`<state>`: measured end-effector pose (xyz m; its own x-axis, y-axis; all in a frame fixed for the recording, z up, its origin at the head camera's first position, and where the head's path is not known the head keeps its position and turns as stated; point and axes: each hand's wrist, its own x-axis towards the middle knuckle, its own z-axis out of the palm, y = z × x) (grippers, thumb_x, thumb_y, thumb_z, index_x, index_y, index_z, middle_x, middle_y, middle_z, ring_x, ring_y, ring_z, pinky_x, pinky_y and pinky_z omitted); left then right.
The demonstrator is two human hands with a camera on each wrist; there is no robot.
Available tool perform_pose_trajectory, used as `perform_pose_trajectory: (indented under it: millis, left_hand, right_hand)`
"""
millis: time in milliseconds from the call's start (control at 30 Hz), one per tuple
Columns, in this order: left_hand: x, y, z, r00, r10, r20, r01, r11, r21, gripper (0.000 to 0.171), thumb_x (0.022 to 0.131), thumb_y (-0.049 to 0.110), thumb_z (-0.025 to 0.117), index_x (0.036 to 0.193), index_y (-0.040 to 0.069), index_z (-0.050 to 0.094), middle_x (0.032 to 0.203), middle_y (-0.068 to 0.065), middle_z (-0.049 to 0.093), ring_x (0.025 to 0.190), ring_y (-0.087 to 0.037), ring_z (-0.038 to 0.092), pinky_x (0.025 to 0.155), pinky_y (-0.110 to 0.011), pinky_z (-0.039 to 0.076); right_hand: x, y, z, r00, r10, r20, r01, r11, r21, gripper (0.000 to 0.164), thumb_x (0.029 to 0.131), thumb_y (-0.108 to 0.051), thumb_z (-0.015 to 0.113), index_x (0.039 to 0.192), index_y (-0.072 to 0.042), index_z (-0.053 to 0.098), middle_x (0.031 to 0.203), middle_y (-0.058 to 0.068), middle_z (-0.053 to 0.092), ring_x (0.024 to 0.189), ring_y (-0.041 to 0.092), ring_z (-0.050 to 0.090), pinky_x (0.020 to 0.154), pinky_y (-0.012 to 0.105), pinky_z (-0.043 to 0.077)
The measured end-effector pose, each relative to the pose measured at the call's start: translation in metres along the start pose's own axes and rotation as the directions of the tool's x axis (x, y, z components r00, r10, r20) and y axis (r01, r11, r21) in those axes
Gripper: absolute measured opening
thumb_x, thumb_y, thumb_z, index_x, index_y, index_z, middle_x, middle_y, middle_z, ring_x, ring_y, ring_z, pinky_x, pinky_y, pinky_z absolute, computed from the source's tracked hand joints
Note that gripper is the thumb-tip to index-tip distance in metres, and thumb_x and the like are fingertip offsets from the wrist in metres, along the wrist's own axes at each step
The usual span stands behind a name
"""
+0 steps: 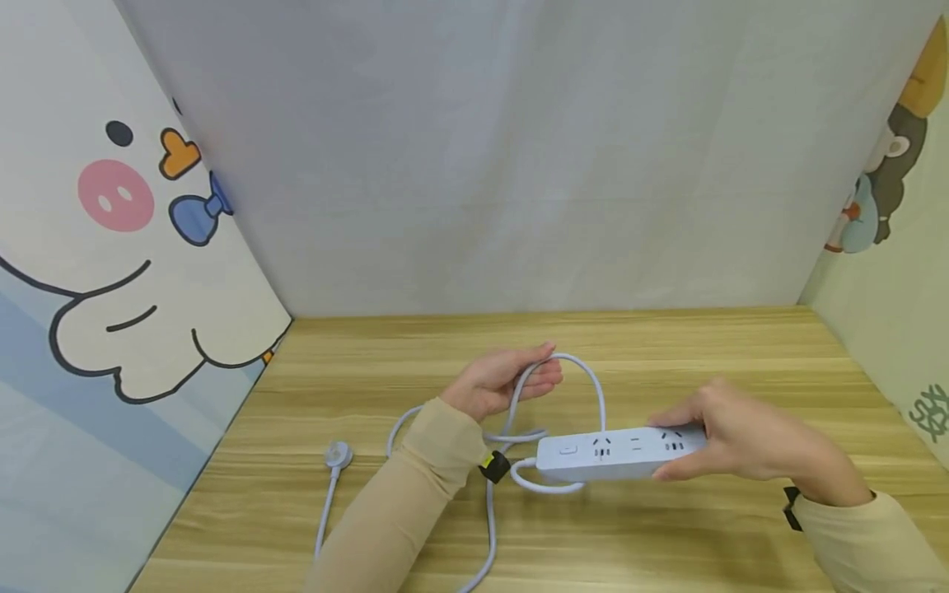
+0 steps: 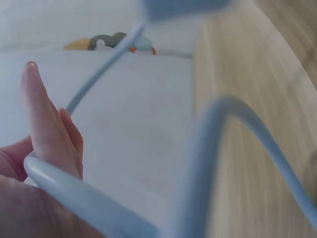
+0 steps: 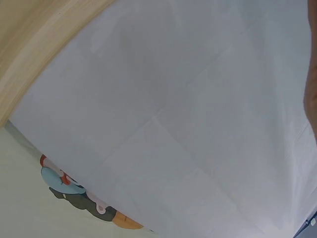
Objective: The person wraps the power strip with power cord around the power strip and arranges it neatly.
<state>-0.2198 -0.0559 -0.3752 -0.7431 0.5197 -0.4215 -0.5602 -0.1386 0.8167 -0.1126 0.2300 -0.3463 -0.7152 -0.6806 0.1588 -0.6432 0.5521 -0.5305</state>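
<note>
A white power strip with sockets and a switch is held above the wooden table. My right hand grips its right end, thumb on the near side and fingers behind. The white cord arches up beside the strip and crosses my left hand, whose palm is turned up with fingers mostly straight. In the left wrist view, the cord bends around the raised fingers. A plug on the cord's end lies on the table at left. The right wrist view leaves the strip out of sight.
The wooden table runs back to a pale grey cloth wall. Printed cartoon panels stand at left and right. More of the cord trails under my left forearm toward the near edge.
</note>
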Motion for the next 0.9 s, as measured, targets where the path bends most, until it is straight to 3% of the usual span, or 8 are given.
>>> perform_pose_trajectory:
  millis: [167,267,433,533,700,900]
  left_hand:
    - [-0.015,0.006,0.012,0.999,0.023,0.023,-0.025,0.997,0.072,0.024,0.105,0.022,0.058,0.092,0.005,0.070,0.075,-0.002,0.074,0.069,-0.008,0.073,0.067,-0.020,0.061]
    - [-0.026,0.005,0.022,0.998,0.029,0.058,-0.034,0.995,0.091,0.024,0.104,0.022,0.060,0.096,0.001,0.069,0.074,-0.004,0.074,0.066,-0.009,0.073,0.065,-0.020,0.061]
    - [-0.046,-0.005,0.042,0.991,0.037,0.129,-0.054,0.990,0.129,0.036,0.103,0.022,0.060,0.113,-0.012,0.063,0.075,-0.007,0.073,0.066,-0.011,0.073,0.065,-0.023,0.062]
    - [-0.057,-0.013,0.052,0.988,0.050,0.148,-0.073,0.986,0.151,0.040,0.103,0.025,0.061,0.115,-0.013,0.063,0.076,-0.007,0.074,0.069,-0.014,0.074,0.066,-0.025,0.063]
    - [-0.069,-0.028,0.057,0.981,0.085,0.173,-0.109,0.985,0.132,0.034,0.103,0.030,0.061,0.101,-0.003,0.068,0.078,-0.008,0.074,0.071,-0.017,0.075,0.070,-0.028,0.064]
    - [-0.075,-0.040,0.058,0.967,0.117,0.228,-0.146,0.983,0.115,0.035,0.104,0.030,0.059,0.103,-0.003,0.068,0.080,-0.006,0.075,0.074,-0.017,0.075,0.072,-0.029,0.063]
  right_hand:
    - [0.002,0.005,0.000,0.988,0.155,0.013,-0.154,0.984,-0.090,0.052,0.079,-0.040,0.087,0.107,0.002,0.077,0.089,0.001,0.077,0.070,-0.005,0.060,0.059,0.019,0.053]
    - [0.004,0.008,0.001,0.975,0.222,0.000,-0.221,0.969,-0.111,0.052,0.079,-0.040,0.086,0.107,0.003,0.077,0.089,0.001,0.077,0.070,-0.003,0.061,0.058,0.019,0.052]
    - [0.009,0.012,0.003,0.957,0.269,-0.108,-0.283,0.949,-0.142,0.054,0.081,-0.040,0.085,0.110,0.005,0.076,0.090,0.008,0.077,0.071,0.005,0.064,0.058,0.020,0.052]
    - [0.009,0.016,0.003,0.937,0.284,-0.203,-0.316,0.937,-0.148,0.055,0.082,-0.037,0.085,0.114,0.006,0.074,0.092,0.013,0.077,0.070,0.007,0.062,0.057,0.021,0.050]
    - [0.007,0.020,0.004,0.897,0.260,-0.358,-0.319,0.940,-0.118,0.047,0.083,-0.032,0.085,0.115,0.002,0.075,0.091,0.013,0.077,0.062,0.005,0.057,0.052,0.021,0.047]
    - [0.010,0.018,0.007,0.816,0.192,-0.545,-0.310,0.942,-0.132,0.049,0.079,-0.026,0.088,0.114,0.004,0.074,0.088,0.017,0.077,0.060,0.006,0.056,0.049,0.020,0.045]
